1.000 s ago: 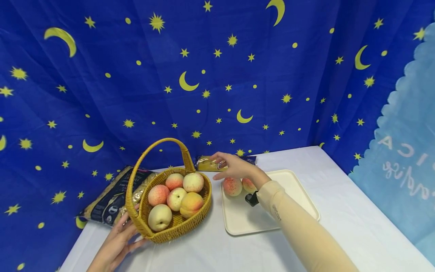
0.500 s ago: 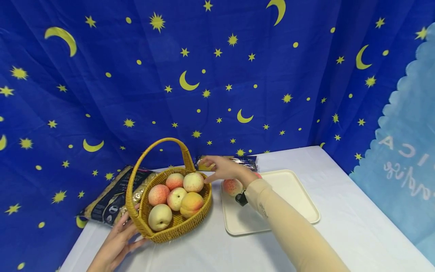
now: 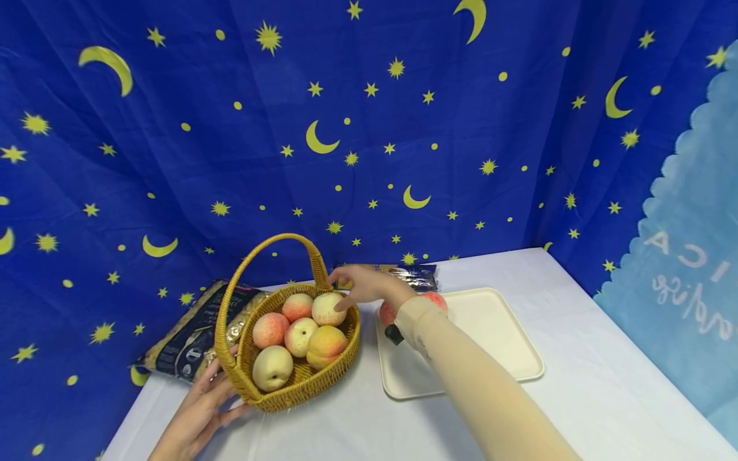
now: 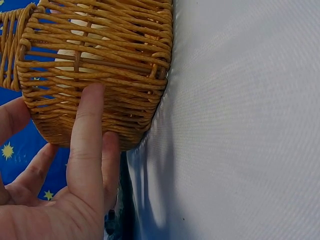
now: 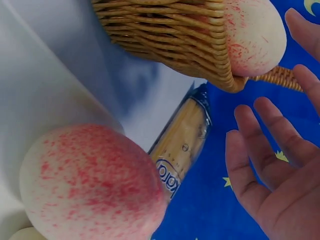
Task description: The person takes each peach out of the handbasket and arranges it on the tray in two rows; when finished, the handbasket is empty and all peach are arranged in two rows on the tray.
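Note:
A yellow wicker basket (image 3: 300,394) with a tall arched handle stands left of centre, holding several peaches in red, cream and yellow. The left hand (image 3: 198,410) is at its near left side; in the left wrist view the straight fingers touch the woven wall (image 4: 100,65). Over the basket's right rim reaches the right hand (image 3: 369,285), its thumb overlapping the rear right peach (image 3: 327,310). From the right wrist, this hand (image 5: 285,165) shows spread fingers, apart from the red-speckled peach (image 5: 252,40) at the rim.
Right of the basket lies a cream tray (image 3: 496,339), with peaches (image 3: 435,301) at its left end, partly hidden by the right arm. A pasta pack (image 3: 421,278) lies behind, against the starry blue curtain. A larger pasta bag (image 3: 187,342) lies left of the basket.
The right hand has moved left from above the tray's far left corner to the basket's rear right peach. The left hand and the basket have stayed in place.

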The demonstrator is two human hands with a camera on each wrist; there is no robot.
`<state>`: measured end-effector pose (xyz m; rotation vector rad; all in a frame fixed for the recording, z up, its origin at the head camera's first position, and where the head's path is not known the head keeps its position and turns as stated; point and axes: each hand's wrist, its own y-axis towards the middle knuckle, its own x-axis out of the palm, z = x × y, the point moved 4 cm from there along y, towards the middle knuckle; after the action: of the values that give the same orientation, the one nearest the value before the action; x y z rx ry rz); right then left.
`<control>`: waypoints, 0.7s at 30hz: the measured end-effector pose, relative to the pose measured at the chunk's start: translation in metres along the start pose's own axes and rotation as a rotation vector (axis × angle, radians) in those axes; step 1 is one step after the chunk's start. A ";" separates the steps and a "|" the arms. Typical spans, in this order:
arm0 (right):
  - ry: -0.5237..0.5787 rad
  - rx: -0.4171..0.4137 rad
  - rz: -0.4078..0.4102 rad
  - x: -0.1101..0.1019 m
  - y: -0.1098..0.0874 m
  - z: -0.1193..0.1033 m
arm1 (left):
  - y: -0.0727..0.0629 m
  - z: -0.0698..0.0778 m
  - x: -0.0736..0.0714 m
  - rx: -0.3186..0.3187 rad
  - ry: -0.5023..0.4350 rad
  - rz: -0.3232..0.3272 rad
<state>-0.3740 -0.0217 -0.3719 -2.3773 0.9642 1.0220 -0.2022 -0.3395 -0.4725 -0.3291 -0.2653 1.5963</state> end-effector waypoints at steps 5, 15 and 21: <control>-0.035 0.025 -0.058 0.001 0.006 -0.006 | -0.001 0.001 0.001 0.000 0.001 0.003; -0.072 0.083 -0.095 0.008 0.015 -0.010 | -0.001 0.002 0.002 0.016 0.006 0.014; -0.085 0.132 -0.098 0.011 0.018 -0.012 | -0.001 0.002 0.001 0.007 0.007 0.009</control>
<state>-0.3753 -0.0458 -0.3729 -2.2322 0.8486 0.9830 -0.2018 -0.3379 -0.4703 -0.3314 -0.2533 1.6043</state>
